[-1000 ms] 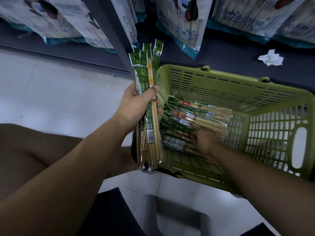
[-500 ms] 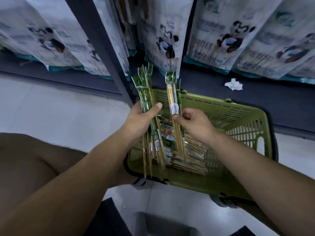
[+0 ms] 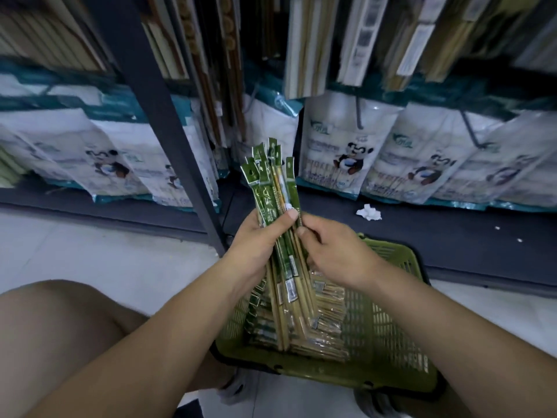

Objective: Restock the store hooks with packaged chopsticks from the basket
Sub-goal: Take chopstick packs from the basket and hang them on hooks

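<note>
Fingers of the left hand [image 3: 256,245] curl round a bundle of chopstick packs [image 3: 271,188], thumb clamped across its front; right hand [image 3: 334,251] pinches the bundle's right edge; bundle stands upright above the green basket [image 3: 391,342], where more packs [image 3: 328,312] lie; panda bags [image 3: 340,152] hang far behind.

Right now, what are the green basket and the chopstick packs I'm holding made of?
Green lattice basket: probably moulded plastic, matte, given its even colour and slotted walls. Green-topped chopstick packs gripped in the left hand, pinched by the right hand: glossy clear plastic film, with glare, and printed green headers. The pale sticks inside look like bamboo or wood.
</note>
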